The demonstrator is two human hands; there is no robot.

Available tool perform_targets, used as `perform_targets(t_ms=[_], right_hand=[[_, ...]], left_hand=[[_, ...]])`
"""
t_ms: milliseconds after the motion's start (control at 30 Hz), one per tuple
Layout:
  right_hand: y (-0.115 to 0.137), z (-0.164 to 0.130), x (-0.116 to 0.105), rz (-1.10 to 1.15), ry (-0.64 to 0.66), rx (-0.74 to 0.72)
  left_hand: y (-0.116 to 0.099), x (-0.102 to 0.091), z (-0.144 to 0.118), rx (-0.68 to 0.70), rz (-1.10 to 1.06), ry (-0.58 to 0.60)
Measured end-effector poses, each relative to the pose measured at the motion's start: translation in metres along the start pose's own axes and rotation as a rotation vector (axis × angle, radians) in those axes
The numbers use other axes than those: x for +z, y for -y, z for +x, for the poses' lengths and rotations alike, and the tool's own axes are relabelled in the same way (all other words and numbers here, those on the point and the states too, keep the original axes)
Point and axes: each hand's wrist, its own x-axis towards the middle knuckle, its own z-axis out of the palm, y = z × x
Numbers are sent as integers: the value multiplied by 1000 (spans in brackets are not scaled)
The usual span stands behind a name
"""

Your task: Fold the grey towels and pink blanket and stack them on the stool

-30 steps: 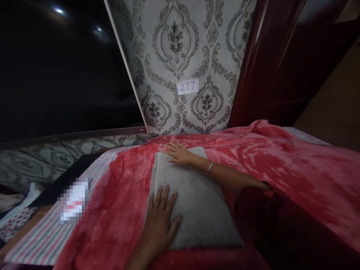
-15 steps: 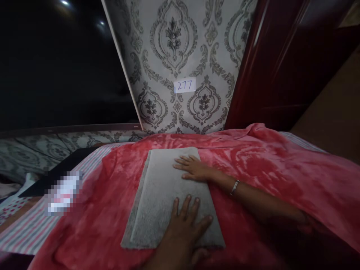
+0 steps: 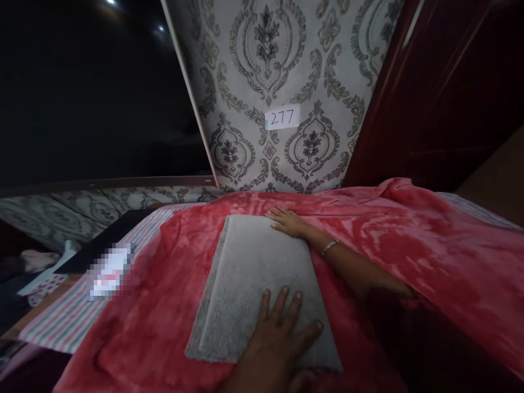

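Note:
A grey, plush folded cloth [image 3: 245, 267] lies flat on a red blanket [image 3: 164, 305], its layered edge showing along the left side. My left hand [image 3: 275, 335] rests palm down on the near part of the cloth, fingers spread and thumb out to the right. At the far right corner of the cloth is my right hand [image 3: 287, 222], palm down with fingers stretched out, partly over the edge. A silver bracelet [image 3: 329, 247] circles my right wrist. Neither hand grips anything.
A striped cloth [image 3: 69, 322] shows beneath the blanket at left, with a blurred white item [image 3: 109, 273] on it. Behind stand a large dark screen [image 3: 94, 98], a patterned wall with a paper label [image 3: 282, 117] reading 277, and dark red furniture [image 3: 429, 109].
My right hand has slid away from me, from the cloth's upper middle to its far right corner. The left hand stays flat in place. The view has shifted slightly.

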Motion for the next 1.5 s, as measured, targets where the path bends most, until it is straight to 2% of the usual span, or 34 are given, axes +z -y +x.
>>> perform_targets(t_ms=[100,200,267,333,400,467,567,700,833,933,1100,1200,1267,1367,1500], right_hand=[[8,-4,-7,-58,-11,58],[32,-16,-15,-110,-71,39],[59,-30,-15,-115,-76,-108],[92,-48,-11,-96,-16,-325],[121,-63,-2,-58,65,-508],[138,-68,6,-18,120,-605],[136,-48,12,9,132,-596],[100,7,10,-11,115,-434],[69,50,11,-25,93,-240],[61,60,16,-22,79,-171],[70,54,10,-54,62,-140],[87,47,-3,-109,55,-77],[104,36,-8,-135,16,-94],[132,10,-4,-122,-22,-280],[160,-25,15,-85,56,-515]], left_hand=[[-5,-15,1,-21,-48,30],[-3,-29,-3,12,-129,35],[3,-38,-11,8,-178,-10],[12,-42,-22,-61,-165,-94],[21,-41,-33,-136,-101,-166],[29,-35,-42,-177,-23,-173],[34,-20,-50,-205,75,-121],[33,-4,-56,-227,100,-104],[33,3,-58,-230,89,-108],[35,2,-58,-220,81,-97],[35,-3,-58,-218,65,-94],[35,-5,-57,-215,63,-101],[35,-9,-56,-205,63,-106],[38,-18,-60,-156,37,-154],[49,-28,-76,-210,58,-241]])
